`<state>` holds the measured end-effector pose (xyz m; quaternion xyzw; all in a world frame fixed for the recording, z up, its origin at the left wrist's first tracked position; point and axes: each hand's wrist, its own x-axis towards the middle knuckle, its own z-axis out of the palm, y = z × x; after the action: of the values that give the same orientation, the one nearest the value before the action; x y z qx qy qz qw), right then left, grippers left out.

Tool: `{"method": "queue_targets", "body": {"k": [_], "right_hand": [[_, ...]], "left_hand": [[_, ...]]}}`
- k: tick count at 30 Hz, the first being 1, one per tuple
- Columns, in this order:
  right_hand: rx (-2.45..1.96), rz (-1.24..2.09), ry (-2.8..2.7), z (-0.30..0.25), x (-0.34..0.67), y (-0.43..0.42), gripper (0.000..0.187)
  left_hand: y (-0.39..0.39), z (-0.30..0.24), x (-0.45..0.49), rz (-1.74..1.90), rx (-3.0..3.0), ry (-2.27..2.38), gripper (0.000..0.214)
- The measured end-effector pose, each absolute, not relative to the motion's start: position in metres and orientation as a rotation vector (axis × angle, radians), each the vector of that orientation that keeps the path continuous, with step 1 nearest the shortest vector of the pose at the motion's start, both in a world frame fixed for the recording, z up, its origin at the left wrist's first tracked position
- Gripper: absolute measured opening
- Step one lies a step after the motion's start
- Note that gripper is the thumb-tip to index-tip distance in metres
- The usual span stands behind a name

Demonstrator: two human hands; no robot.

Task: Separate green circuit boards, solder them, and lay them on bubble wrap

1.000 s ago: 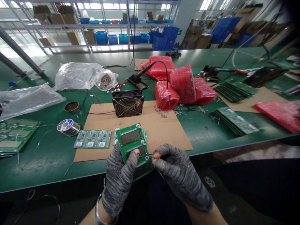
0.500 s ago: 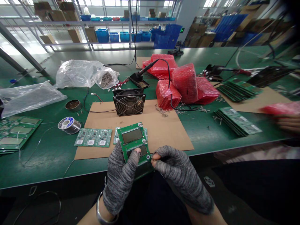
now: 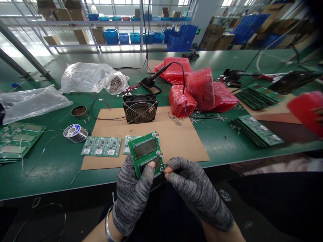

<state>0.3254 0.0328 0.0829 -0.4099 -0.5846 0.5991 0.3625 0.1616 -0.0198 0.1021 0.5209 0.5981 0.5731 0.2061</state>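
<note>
My left hand (image 3: 135, 198), in a grey knit fingerless glove, grips a green circuit board (image 3: 131, 147) with its thumb on the face. The board is tilted and carries dark LCD screens and round pale parts along its right edge. My right hand (image 3: 199, 190), gloved alike, is closed in a pinch at the board's lower right corner; whatever its fingertips hold is too small to make out. Behind the held board, another circuit board (image 3: 127, 144) lies partly hidden on a cardboard sheet (image 3: 176, 144). A panel of small boards (image 3: 101, 147) lies to its left.
Beyond stand a fan (image 3: 140, 111), a soldering iron (image 3: 161, 71) in its stand and red bubble-wrapped bundles (image 3: 200, 89). A solder spool (image 3: 75, 133) and a round tin (image 3: 80, 112) sit left. Stacked boards (image 3: 257, 131) lie right, near a co-worker's hand (image 3: 320, 116) with red wrap.
The held board and my left hand have shifted slightly right, closer to my right fingertips. At the far right, the co-worker's red wrap has been raised.
</note>
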Motion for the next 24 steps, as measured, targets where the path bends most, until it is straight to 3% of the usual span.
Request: {"method": "queue_targets", "body": {"k": [15,24], "right_hand": [[-1.082,1.553,-1.52,0.0779,0.3261,0.0347,0.01],[-1.037,1.629,-1.504,0.0849,0.3284,0.0402,0.008]], "left_hand": [[-0.0204,0.1029,0.167,1.628,1.491,1.714,0.022],[-0.0186,0.1047,0.1654,1.639,1.487,1.663,0.032]]}}
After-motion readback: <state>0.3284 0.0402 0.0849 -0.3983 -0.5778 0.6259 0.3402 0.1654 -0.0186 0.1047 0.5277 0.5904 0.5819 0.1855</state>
